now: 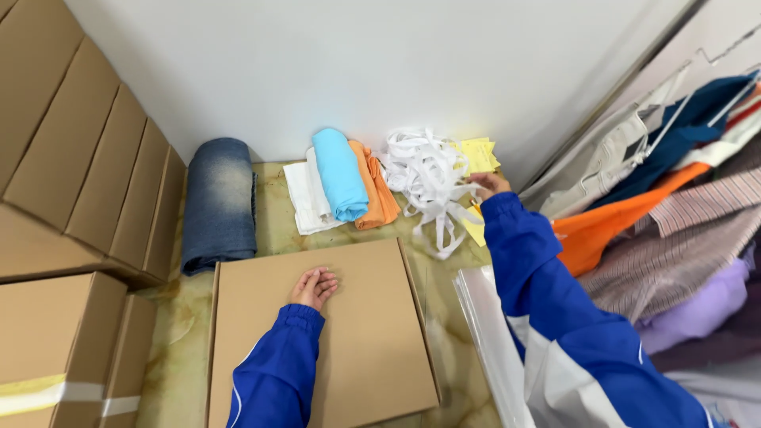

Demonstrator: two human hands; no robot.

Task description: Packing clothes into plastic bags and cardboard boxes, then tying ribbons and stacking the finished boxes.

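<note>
Left hand [315, 286] rests flat, fingers released, on the box [372, 341]. Right hand [489, 185] grasps white straps [424, 176] piled directly beside it, left.

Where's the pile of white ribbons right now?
In the head view, the white ribbons lie by the wall, between the orange cloth and the yellow tags, with the right hand touching them.
</note>
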